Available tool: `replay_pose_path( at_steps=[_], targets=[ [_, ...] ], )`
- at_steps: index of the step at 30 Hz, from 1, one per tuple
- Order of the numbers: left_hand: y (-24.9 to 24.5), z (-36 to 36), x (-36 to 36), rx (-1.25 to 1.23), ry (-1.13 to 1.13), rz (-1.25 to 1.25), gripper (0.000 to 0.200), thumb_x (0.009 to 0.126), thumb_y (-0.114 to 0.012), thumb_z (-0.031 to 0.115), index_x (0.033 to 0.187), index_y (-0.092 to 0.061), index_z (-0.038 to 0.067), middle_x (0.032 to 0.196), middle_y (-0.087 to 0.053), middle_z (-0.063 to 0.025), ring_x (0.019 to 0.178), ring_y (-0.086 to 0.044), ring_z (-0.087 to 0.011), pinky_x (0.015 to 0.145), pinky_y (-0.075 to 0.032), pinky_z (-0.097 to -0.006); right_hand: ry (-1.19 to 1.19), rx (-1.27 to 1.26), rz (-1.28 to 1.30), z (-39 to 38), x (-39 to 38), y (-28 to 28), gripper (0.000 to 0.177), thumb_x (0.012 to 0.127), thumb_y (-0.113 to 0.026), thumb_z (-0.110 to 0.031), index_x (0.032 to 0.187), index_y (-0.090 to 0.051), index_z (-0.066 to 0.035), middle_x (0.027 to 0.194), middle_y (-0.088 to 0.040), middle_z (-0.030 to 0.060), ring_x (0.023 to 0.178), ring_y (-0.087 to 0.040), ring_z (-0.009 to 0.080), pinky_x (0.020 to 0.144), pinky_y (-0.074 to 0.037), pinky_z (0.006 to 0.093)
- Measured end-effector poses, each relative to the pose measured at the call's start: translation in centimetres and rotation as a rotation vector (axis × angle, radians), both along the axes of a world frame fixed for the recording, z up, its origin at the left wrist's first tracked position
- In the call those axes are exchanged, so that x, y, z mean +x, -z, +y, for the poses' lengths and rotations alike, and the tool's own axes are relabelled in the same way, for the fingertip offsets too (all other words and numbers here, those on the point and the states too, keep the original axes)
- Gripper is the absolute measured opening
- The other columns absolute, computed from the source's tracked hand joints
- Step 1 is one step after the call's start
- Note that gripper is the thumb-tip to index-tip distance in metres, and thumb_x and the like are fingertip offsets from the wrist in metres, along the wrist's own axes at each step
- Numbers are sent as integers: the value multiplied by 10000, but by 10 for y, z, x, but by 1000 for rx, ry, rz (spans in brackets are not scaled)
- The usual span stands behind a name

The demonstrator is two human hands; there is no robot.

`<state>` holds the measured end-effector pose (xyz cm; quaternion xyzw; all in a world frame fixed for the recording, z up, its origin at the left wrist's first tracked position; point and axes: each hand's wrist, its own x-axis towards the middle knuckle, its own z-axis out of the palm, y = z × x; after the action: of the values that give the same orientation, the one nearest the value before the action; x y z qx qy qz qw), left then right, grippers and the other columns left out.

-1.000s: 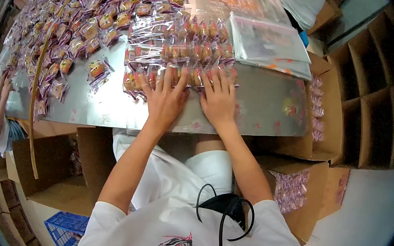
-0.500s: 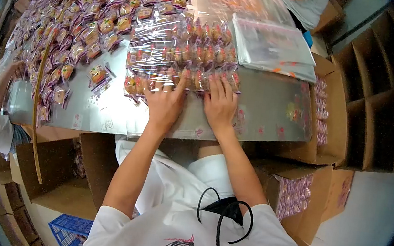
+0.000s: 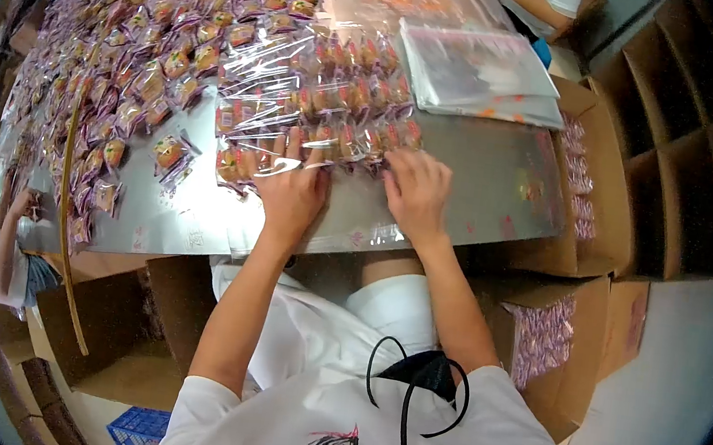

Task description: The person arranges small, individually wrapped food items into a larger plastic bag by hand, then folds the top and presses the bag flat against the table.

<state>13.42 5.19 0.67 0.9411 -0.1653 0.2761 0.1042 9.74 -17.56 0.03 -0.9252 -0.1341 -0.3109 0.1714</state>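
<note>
A metal table [image 3: 480,162] bears neat rows of wrapped cakes [image 3: 350,97] under clear film [image 3: 261,60], directly before the person. Left of the rows spreads a heap of loose wrapped cakes [image 3: 148,37]; right of them lie flat plastic bags [image 3: 473,68], seemingly placed within reach. The left hand [image 3: 290,197] lies open, fingers spread against the rows' near edge, probably to keep them even. The right hand [image 3: 418,193] curls at the rows' near right corner; whether it pinches film, I cannot tell.
</note>
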Motion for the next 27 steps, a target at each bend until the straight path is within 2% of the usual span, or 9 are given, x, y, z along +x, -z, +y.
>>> replay_pose_path(
  at_steps=[3, 6, 8, 12, 16, 19, 23, 26, 27],
  targets=[
    [7, 5, 1, 36, 8, 19, 644, 908, -744, 360, 1525, -570, 298, 1386, -672, -138, 1257, -636, -333, 1161, -197, -709, 158, 138, 88, -4, 4, -19, 643, 781, -843, -105, 1386, -625, -107, 1460, -586, 113, 1394, -532, 338, 1116, -455, 512],
    [7, 4, 0, 68, 8, -50, 649, 936, -729, 386, 1553, -538, 317, 1365, -689, -107, 1217, -660, -326, 1164, -186, -715, 7, 113, 182, -18, 28, -14, 719, 744, -883, -134, 1409, -611, -142, 1486, -564, 105, 1366, -552, 338, 1073, -497, 485],
    [8, 4, 2, 72, -5, -37, 641, 938, -730, 389, 1547, -548, 311, 1366, -690, -102, 1236, -646, -326, 1163, -185, -715, 23, 163, 148, -17, 32, -8, 703, 731, -902, -177, 1383, -638, -158, 1463, -584, 102, 1356, -553, 344, 1047, -524, 462],
    [10, 4, 1, 55, -9, -47, 582, 890, -744, 365, 1458, -639, 291, 1435, -650, -162, 1283, -619, -345, 1163, -217, -691, 72, 154, 104, -13, 35, 4, 674, 713, -915, -215, 1338, -670, -151, 1409, -616, 89, 1321, -570, 338, 1039, -534, 445],
    [11, 3, 3, 17, 4, -23, 579, 886, -746, 363, 1451, -646, 289, 1437, -652, -156, 1270, -634, -344, 1165, -219, -687, 116, 187, 106, -8, 40, 2, 686, 681, -922, -236, 1318, -681, -156, 1362, -635, 74, 1276, -586, 321, 1024, -538, 427],
    [11, 3, 2, -2, 2, -45, 586, 885, -746, 358, 1457, -641, 288, 1441, -652, -154, 1265, -641, -337, 1174, -208, -686, 121, 268, 182, -5, 43, 1, 670, 685, -907, -228, 1311, -682, -154, 1378, -618, 84, 1297, -562, 318, 1046, -501, 459],
    [8, 2, 1, 41, -28, -43, 589, 893, -735, 352, 1470, -630, 292, 1456, -642, -159, 1279, -641, -330, 1174, -216, -686, 38, 163, 194, -6, 37, -15, 655, 724, -891, -253, 1347, -689, -226, 1408, -584, 123, 1332, -521, 356, 1069, -436, 507],
    [15, 4, 2, 62, -17, -62, 673, 882, -745, 359, 1531, -572, 313, 1294, -681, -87, 1252, -580, -314, 1188, -184, -660, -51, 138, 126, -13, 32, -9, 666, 755, -882, -305, 1389, -679, -292, 1428, -563, 150, 1349, -500, 390, 1078, -409, 529],
    [13, 4, 1, 84, -36, -36, 679, 882, -742, 334, 1536, -566, 297, 1336, -676, -89, 1268, -582, -316, 1190, -179, -671, -50, 135, 144, -14, 32, -6, 672, 764, -879, -325, 1404, -672, -311, 1443, -555, 156, 1354, -496, 397, 1083, -407, 532]
  ],
)
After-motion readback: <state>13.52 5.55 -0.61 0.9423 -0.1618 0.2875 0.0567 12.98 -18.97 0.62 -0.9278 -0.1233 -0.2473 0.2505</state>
